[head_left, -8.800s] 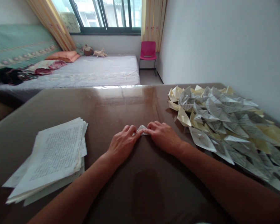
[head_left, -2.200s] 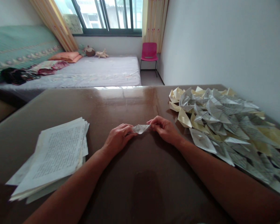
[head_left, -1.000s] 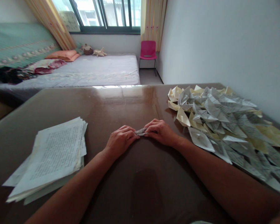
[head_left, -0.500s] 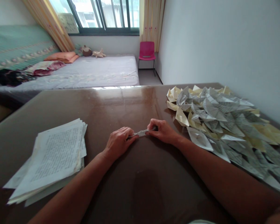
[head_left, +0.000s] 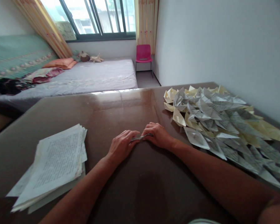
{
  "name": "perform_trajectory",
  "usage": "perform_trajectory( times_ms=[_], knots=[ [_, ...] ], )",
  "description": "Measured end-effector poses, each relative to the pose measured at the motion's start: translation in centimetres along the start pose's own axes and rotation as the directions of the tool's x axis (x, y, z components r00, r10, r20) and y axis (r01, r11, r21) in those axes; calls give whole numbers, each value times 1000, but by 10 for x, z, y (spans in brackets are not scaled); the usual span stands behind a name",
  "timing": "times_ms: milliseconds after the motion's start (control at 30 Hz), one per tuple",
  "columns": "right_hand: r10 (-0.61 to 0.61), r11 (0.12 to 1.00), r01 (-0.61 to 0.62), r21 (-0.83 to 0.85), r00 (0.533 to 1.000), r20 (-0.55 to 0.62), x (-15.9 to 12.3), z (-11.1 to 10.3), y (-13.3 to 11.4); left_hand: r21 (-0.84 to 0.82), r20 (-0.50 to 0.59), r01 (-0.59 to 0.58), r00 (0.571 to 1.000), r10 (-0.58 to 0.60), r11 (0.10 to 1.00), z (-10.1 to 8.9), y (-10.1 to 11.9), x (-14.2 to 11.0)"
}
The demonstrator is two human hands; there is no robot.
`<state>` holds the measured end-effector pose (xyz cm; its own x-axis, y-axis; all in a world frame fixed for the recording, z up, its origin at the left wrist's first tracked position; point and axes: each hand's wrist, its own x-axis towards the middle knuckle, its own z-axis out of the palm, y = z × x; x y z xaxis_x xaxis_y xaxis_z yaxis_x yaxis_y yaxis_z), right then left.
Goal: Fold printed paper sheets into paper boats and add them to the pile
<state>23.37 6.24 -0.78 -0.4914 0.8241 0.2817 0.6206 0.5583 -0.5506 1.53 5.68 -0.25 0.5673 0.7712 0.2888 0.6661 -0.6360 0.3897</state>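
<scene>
Between my hands, low over the brown table [head_left: 102, 124], is a small folded paper [head_left: 141, 137], seen nearly edge-on as a thin printed strip. My left hand [head_left: 123, 143] pinches its left end between thumb and fingers. On the other end, my right hand [head_left: 157, 135] has its fingers closed. The fingers cover much of the paper, so its full shape is hidden. To the right lies a big heap of folded paper boats [head_left: 207, 115], some white with print, some yellowish. A stack of printed sheets [head_left: 56, 161] rests by my left forearm.
A bed [head_left: 102, 74] with a lilac sheet stands beyond the table's far edge. A pink chair [head_left: 143, 54] is by the window. The white wall [head_left: 212, 40] runs along the right side, close to the boats.
The paper has turned from showing its printed face to nearly edge-on, and my hands are closer together. My fingers have flattened out along it. The view has shifted slightly.
</scene>
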Motion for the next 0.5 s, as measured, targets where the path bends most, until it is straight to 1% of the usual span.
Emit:
perform_trajectory(
  times_ms=[67, 133, 300, 433, 500],
  knots=[
    [11, 1000, -11, 13, 1000, -2, 0, 0, 1, -16, 33, 3, 999, -2, 1000, -2, 1, 1],
    [15, 1000, -15, 23, 1000, -3, 0, -1, 3, 2, 44, 15, 999, -15, 1000, -3, 0, 1],
    [22, 999, -23, -24, 999, -27, 0, -8, 4, 115, 22, 59, 998, -62, 992, -4, -2, 0],
    [42, 993, -47, -110, 998, -45, -1, -12, 1, 110, 26, 75, 997, -78, 991, -3, -3, 1],
    [58, 991, -63, -121, 998, -38, -2, -14, 2, 80, 36, 72, 997, -75, 994, -5, -4, 1]
  ],
)
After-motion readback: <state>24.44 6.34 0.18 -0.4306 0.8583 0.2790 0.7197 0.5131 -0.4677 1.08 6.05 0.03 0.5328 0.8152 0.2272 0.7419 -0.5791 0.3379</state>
